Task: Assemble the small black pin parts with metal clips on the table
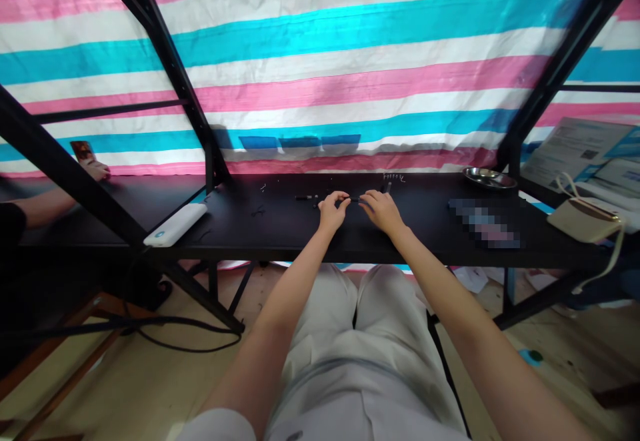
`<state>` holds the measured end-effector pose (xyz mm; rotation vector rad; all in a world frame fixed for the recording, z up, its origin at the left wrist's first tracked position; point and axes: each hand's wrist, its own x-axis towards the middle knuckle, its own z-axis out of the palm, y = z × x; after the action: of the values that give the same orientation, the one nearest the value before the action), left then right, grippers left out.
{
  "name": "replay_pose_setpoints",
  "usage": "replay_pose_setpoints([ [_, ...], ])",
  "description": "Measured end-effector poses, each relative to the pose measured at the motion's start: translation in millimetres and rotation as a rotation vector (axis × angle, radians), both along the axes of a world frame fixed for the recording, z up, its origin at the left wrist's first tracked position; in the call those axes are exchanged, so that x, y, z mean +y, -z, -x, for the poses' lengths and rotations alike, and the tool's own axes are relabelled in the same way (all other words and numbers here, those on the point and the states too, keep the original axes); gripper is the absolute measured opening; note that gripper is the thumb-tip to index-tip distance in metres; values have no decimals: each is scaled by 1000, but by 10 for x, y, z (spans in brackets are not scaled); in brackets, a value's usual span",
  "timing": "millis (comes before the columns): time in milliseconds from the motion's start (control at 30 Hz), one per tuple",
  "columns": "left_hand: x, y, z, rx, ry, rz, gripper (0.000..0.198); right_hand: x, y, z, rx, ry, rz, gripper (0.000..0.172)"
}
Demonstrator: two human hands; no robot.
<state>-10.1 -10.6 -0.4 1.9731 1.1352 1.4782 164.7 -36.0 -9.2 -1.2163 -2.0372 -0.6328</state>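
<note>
Over the middle of the black table, my left hand (pixel 333 211) and my right hand (pixel 382 210) face each other with fingers pinched. Between them runs a thin black pen-like rod (pixel 355 199), gripped at both ends. Its exact kind is too small to make out. Left of my left hand lies a short dark stick-like piece (pixel 303 197), with tiny round parts (pixel 315 201) beside it. Just behind my right hand is another dark slim piece (pixel 388 188). A row of small pale metallic bits (pixel 394 177) sits near the table's back edge.
On the black table (pixel 280 234) are a white oblong device (pixel 176 225) at left, a shiny metal dish (pixel 489 178) at back right and a blurred-out item (pixel 485 224). A beige bag (pixel 585 219) lies far right. Black frame posts flank me. Another person's hand (pixel 97 171) shows far left.
</note>
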Motion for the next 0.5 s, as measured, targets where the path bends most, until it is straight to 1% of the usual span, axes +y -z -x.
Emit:
replay_pose_setpoints([
  [100,-28,-22,1,45,-19,0,10,9,8,-2,-13,39,-5,25],
  [267,-46,-21,6,105,-128,-32,10,35,38,-43,3,133,-16,23],
  [333,-48,-11,7,136,-149,-30,10,36,40,-48,18,134,-14,24],
  [400,-52,-5,5,176,-114,-38,11,35,35,-38,8,84,5,25],
  [500,-62,1,-1,227,-6,-87,11,35,31,-2,-49,-26,63,24],
])
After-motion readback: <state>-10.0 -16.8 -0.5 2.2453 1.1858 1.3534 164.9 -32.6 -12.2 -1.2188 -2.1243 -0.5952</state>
